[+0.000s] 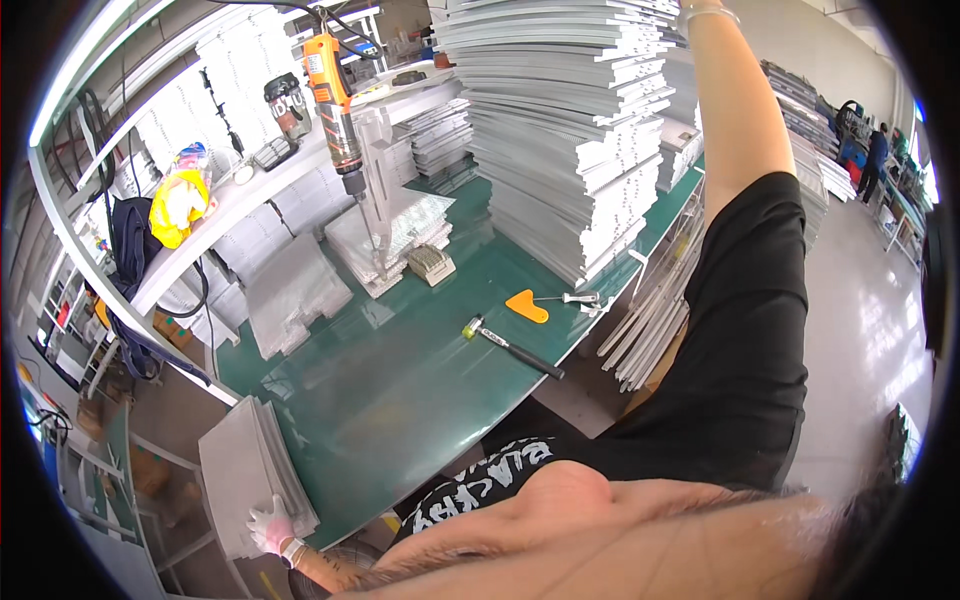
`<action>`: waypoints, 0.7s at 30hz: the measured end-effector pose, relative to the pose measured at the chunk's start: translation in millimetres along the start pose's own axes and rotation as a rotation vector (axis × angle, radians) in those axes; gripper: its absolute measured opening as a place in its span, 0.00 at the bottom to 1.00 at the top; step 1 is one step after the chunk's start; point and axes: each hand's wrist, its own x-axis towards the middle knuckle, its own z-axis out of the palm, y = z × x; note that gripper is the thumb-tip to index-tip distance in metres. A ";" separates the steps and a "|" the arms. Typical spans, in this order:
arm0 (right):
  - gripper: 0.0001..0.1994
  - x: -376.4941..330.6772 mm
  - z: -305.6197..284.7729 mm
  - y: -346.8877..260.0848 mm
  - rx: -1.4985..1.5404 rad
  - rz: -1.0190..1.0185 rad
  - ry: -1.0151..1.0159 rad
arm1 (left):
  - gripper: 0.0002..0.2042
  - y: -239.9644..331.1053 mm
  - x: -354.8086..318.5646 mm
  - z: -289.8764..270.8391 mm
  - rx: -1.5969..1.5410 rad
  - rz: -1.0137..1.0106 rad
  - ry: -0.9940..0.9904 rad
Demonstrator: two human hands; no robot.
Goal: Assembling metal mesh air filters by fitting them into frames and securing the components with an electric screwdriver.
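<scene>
The left hand (268,528), in a white glove, rests with fingers spread flat on a stack of grey panels (245,470) beside the green worktop's (400,380) near-left corner, long axis running away. The right arm reaches overhead; its hand is out of view.

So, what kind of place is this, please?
Probably a factory assembly station. A green work table carries a tall stack of grey-white panels, an orange electric screwdriver hangs above it, and a hammer lies near the edge.
</scene>
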 end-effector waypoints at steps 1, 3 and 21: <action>0.21 -12.6 -9.3 -25.7 0.072 0.102 -0.117 | 0.41 -8.1 -0.1 -3.8 -0.001 -0.026 0.002; 0.23 -16.0 -25.9 -18.1 0.097 0.210 -0.219 | 0.42 4.0 6.9 -16.5 0.064 0.063 -0.073; 0.20 -521.2 -4.5 -187.7 0.843 -0.216 -1.134 | 0.21 123.6 -173.9 -32.9 -0.475 0.998 -0.149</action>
